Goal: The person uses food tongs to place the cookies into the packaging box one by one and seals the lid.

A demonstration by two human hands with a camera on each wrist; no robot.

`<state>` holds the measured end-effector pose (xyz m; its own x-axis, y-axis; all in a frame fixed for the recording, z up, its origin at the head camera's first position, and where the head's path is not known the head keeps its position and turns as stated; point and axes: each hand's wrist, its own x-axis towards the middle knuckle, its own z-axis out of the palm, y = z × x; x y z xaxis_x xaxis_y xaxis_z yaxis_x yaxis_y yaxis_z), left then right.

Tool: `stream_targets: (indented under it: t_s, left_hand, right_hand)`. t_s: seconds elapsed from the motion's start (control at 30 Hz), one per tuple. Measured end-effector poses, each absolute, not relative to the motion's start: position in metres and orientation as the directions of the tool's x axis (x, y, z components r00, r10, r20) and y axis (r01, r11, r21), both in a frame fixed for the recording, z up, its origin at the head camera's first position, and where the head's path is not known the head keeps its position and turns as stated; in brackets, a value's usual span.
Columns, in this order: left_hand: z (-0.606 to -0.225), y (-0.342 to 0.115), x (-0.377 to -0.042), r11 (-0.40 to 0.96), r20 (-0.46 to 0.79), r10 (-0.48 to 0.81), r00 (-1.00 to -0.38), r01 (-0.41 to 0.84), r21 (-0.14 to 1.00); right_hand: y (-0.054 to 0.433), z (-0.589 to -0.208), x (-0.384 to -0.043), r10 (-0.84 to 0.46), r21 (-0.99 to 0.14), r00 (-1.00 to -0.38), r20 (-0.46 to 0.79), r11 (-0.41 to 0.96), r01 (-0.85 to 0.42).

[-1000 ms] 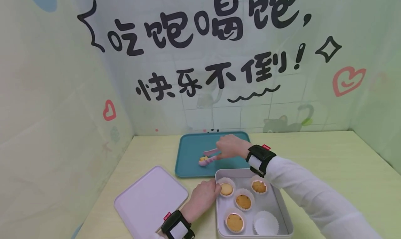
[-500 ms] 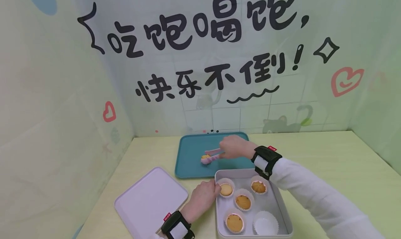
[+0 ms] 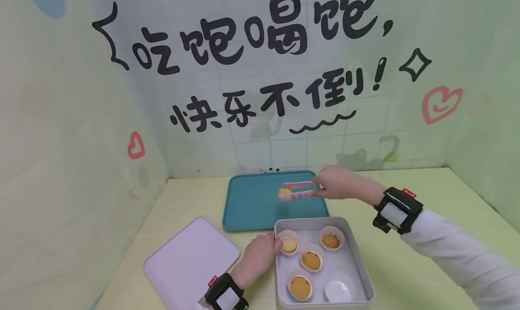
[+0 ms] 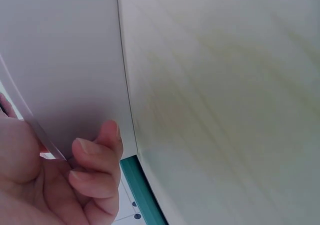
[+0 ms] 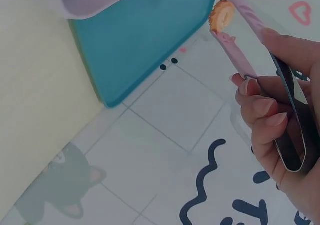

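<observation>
My right hand (image 3: 341,183) holds a pair of tongs (image 5: 241,60) with pink tips and a metal body. A small golden cookie (image 5: 221,16) is pinched between the tips, over the right part of the teal tray (image 3: 248,206). My left hand (image 3: 257,256) grips the left wall of a pale lilac-grey box (image 3: 349,256). In the left wrist view, the fingers (image 4: 97,160) curl against the outside of the box wall. Inside the box stand several white paper cups. Most hold a cookie (image 3: 311,261); the near-right paper cup (image 3: 338,292) shows only its white inside.
A pale lilac lid-like tray (image 3: 192,260) lies tilted on the table to the left of the box. The table (image 3: 414,210) runs back to a printed cloth wall (image 3: 227,156) behind the teal tray. Side walls of cloth stand left and right.
My right hand has raised the tongs with the cookie from the teal tray and moved right. The left hand stays on the box; the head view has shifted slightly.
</observation>
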<state>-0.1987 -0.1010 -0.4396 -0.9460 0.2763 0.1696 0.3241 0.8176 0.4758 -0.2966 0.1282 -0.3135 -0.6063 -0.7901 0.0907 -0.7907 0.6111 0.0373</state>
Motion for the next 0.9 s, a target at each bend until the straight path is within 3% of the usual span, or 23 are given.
stream_targets:
  t_s: [0.4,0.57,0.9]
  left_hand:
    - [-0.443,-0.101,-0.200,0.820,0.163,0.274,-0.948,0.319,0.475]
    - [-0.443,-0.100,-0.200,0.812,0.169,0.280,-0.945,0.327,0.483]
    - [-0.442,-0.099,-0.200,0.811,0.159,0.282,-0.946,0.324,0.487]
  right_hand:
    - [0.189,-0.310,-0.240,-0.806,0.021,-0.552,0.215,0.569,-0.822]
    - [0.206,-0.317,-0.216,-0.819,-0.004,-0.538,0.201,0.548,-0.836]
    - [0.227,-0.331,-0.173,-0.877,-0.073,-0.447,0.178,0.441,-0.894]
